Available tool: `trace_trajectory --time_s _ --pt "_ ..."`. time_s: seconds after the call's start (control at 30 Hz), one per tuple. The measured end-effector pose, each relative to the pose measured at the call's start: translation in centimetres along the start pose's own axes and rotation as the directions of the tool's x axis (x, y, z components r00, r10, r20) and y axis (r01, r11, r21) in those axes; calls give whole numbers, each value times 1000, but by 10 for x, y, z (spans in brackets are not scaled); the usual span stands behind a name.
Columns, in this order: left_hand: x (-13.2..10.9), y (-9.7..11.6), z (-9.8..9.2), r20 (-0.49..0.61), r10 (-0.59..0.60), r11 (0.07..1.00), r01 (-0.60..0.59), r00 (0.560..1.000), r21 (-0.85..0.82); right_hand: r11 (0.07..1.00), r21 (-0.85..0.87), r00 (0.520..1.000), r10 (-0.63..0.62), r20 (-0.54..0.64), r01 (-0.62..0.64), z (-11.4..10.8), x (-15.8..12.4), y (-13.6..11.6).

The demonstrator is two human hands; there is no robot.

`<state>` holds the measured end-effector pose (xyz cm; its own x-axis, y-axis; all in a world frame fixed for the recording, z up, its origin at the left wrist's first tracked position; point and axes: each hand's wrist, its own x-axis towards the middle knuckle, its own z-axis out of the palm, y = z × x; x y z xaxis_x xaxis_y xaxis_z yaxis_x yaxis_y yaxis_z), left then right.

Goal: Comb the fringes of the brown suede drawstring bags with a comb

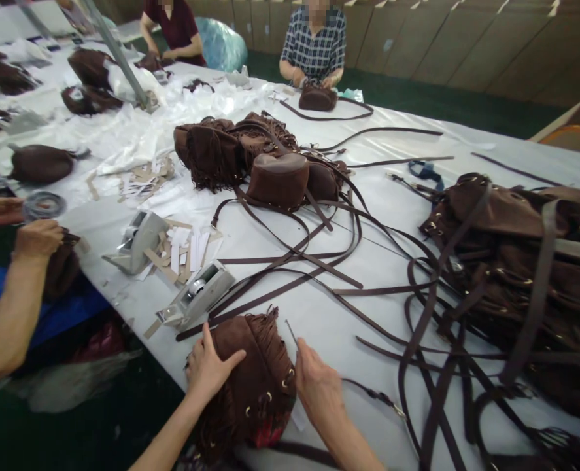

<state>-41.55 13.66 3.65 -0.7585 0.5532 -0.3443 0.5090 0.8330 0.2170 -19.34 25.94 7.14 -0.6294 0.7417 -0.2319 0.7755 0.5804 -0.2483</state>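
A dark brown fringed handbag point(243, 373) with gold eyelets lies tilted at the table's near edge, a red patch at its lower side. My left hand point(208, 366) grips its left side, thumb laid across the front and index finger pointing up. On the other side, my right hand point(316, 376) is closed round a thin pointed metal tool point(291, 332) whose tip sticks up beside the fringe; its exact kind cannot be made out. A brown strap point(373, 392) with a metal clasp runs out from behind my right wrist.
Two grey tape dispensers point(196, 294) stand beyond the bag, near paper strips point(189, 245). Long straps point(290, 255) tangle across the table. Brown bags pile up at right point(525, 261) and centre point(277, 180). A co-worker's arms point(19, 294) reach in at left; two people sit opposite.
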Motion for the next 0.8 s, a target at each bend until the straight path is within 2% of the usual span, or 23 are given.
trace_trajectory --time_s 0.07,0.1,0.2,0.27,0.37,0.47,0.63,0.8 --pt "-12 18 1 -73 62 985 -49 995 167 999 -9 999 -48 -18 48 -1 14 -18" --pt "-16 27 0 -104 153 968 -128 983 215 996 -25 996 -82 -23 82 -1 19 -26" --pt "-28 47 -4 -117 448 875 -407 887 261 982 -74 984 -176 -18 174 4 24 -38" --pt "-35 49 2 -53 536 821 -506 842 266 979 -86 982 -186 -5 185 9 19 -38" --pt "-41 43 18 53 557 771 -540 829 339 974 -95 979 -205 10 205 14 8 -36" --pt "-41 38 29 96 583 720 -568 807 398 967 -97 972 -234 18 234 15 3 -39" --pt "-32 38 27 151 667 671 -676 730 306 954 -111 960 -276 47 279 19 6 -50" --pt "-38 37 20 198 681 652 -707 705 276 940 -128 947 -302 110 315 29 10 -43"
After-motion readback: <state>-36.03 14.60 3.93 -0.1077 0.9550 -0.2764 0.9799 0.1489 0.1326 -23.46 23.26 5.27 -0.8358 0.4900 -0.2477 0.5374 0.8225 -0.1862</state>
